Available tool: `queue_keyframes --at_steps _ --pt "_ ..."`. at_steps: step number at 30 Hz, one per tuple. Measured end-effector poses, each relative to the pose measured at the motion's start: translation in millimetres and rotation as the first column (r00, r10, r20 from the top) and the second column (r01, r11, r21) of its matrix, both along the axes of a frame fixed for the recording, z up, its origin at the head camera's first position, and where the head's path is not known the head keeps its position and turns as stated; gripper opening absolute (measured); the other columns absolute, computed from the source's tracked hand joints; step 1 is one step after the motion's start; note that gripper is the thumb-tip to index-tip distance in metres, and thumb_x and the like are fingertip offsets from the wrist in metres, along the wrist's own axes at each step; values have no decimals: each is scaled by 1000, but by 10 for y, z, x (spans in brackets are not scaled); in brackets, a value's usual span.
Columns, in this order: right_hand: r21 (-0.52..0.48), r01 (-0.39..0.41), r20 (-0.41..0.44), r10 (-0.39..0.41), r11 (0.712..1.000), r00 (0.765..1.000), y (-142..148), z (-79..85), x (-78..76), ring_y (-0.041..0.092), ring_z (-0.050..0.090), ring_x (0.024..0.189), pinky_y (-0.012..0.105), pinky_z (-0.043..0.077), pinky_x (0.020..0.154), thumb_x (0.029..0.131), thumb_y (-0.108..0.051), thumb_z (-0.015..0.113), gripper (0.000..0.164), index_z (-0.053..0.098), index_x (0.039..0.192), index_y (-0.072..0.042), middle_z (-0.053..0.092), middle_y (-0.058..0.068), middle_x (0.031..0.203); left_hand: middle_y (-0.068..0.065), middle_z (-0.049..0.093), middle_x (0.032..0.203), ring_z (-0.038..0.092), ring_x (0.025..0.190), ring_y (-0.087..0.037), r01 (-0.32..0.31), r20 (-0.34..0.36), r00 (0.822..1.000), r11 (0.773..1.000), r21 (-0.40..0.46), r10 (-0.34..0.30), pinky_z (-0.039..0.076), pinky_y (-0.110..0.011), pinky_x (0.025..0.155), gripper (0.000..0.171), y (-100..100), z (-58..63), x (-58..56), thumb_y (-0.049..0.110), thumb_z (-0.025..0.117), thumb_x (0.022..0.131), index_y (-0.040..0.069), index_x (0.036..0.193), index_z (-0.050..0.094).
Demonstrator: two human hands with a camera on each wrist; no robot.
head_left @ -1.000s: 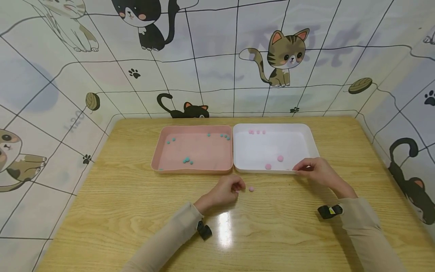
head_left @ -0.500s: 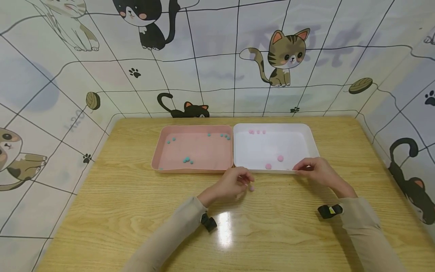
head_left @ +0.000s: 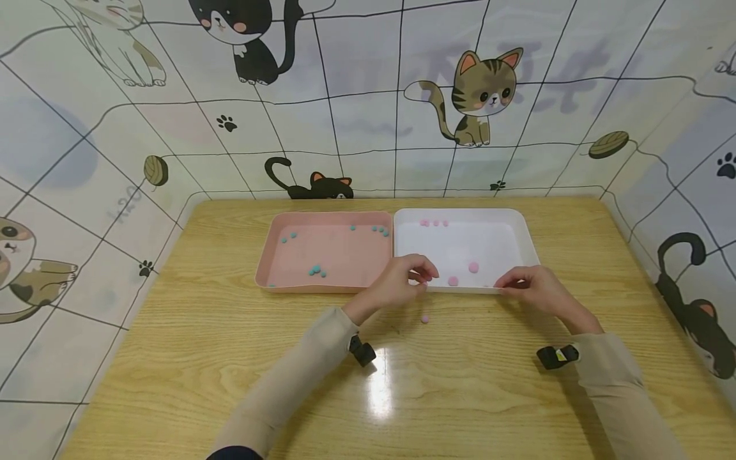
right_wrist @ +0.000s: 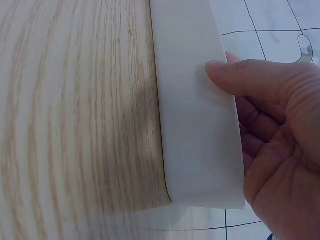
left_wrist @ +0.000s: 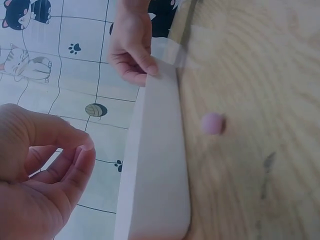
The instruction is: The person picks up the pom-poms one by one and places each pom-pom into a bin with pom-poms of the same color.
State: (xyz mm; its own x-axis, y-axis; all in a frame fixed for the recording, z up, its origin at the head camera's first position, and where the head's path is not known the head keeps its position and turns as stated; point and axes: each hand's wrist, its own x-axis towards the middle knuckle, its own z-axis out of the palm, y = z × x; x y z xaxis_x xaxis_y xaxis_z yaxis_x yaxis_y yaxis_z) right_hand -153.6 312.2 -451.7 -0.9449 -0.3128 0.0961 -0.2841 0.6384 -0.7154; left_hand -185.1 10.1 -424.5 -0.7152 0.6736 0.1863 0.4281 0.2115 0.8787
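Observation:
My left hand (head_left: pixel 399 280) is over the near left corner of the white tray (head_left: pixel 500 220), its thumb and index fingertips pinched together. A small pink ball seems to be between them, mostly hidden by the fingers. With thumb outside and fingers inside, my right hand (right_wrist: pixel 285 115) grips the white tray's near wall (right_wrist: pixel 195 110), close to its right corner. On the table just in front of the tray lies a pink ball (left_wrist: pixel 213 123). Inside the tray are two larger pink balls (head_left: pixel 474 268) near the front and several small pink balls (head_left: pixel 436 223) along the back.
A pink tray (head_left: pixel 339 289) stands against the white tray's left side, with several small teal balls (head_left: pixel 316 269) scattered in it. Both trays rest on a wooden table (head_left: pixel 460 396). A cat-patterned backdrop (head_left: pixel 368 128) encloses the back and sides.
My left hand has moved from the table beside the loose pink ball, forward and slightly right, to over the white tray's near edge. My right hand has kept its grip in place.

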Motion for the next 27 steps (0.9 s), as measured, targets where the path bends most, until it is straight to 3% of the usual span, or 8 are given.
queue_keyframes --at_steps 11,22,27 --pt "-10 -7 -6 7 1000 1000 -2 11 11 -1 55 71 16 49 62 78 5 71 10 71 81 -4 67 -1 77 -17 62 97 58 90 -20 -87 50 995 995 41 85 48 -19 82 18 129 57 -282 -12 58 84 -6 100 62" --pt "-11 -4 -9 4 1000 1000 -2 8 11 -2 55 71 16 49 62 78 6 70 11 71 82 -4 67 0 77 -19 62 100 59 95 -26 -184 148 975 977 103 168 49 -20 82 18 289 25 -551 -11 57 86 -6 102 61" --pt "-14 3 3 -3 1000 1000 -4 7 10 -2 55 71 16 49 62 78 7 70 11 71 82 -3 67 0 77 -16 63 99 60 95 -21 -231 179 961 967 106 210 49 -20 78 17 336 44 -626 -7 60 86 -3 103 62"
